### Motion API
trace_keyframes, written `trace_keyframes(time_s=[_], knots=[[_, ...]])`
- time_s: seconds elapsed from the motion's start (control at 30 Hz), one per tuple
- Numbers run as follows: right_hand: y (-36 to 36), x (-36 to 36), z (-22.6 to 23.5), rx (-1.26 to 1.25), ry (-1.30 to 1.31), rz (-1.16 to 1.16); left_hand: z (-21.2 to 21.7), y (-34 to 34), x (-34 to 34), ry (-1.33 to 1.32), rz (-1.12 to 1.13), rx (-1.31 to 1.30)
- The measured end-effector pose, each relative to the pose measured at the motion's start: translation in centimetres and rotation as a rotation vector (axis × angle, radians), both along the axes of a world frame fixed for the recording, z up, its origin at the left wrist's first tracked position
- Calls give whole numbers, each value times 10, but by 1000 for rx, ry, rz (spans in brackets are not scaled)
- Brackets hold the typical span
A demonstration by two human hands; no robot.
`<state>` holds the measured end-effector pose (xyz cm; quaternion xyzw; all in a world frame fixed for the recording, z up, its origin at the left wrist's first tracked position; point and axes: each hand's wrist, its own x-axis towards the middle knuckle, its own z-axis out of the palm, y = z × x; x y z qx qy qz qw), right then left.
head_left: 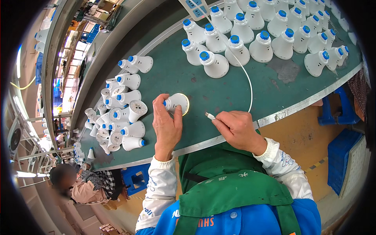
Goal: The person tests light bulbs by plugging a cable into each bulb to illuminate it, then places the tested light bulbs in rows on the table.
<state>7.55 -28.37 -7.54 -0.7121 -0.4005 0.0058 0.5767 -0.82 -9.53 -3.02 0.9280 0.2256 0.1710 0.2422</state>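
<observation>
My left hand (pixel 168 123) is closed around a white cone-shaped lamp-like unit (pixel 175 103) with a blue cap, which lies on its side with the cap toward the left. Its wide right end has a glowing yellowish rim. To the right, my right hand (pixel 239 127) pinches the white plug of a charging cable (pixel 210 116), its metal tip pointing left toward the unit. A gap separates the plug from the unit. The white cable runs up from near my right hand, between the standing units, toward a power strip at the top.
Many matching units (pixel 214 65) stand upright at the upper right, caps up. Another group (pixel 129 96) lies jumbled on the left. The green worktable (pixel 164 78) has a metal front edge. A power strip (pixel 194 8) sits at the top. Another person (pixel 88 186) sits at the lower left.
</observation>
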Motion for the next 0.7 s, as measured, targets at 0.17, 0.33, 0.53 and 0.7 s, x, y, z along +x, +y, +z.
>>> trace_keyframes(time_s=[0.17,0.33,0.53,0.7], knots=[[0,0,0,0,2,-1,-3,2,1,-11,12,-1],[0,0,0,18,5,3,-3,1,1,-21,16,-22],[-1,0,-1,13,9,3,1,0,-1,7,0,-38],[1,-1,-2,37,3,-3,-4,3,-1,-6,11,2]])
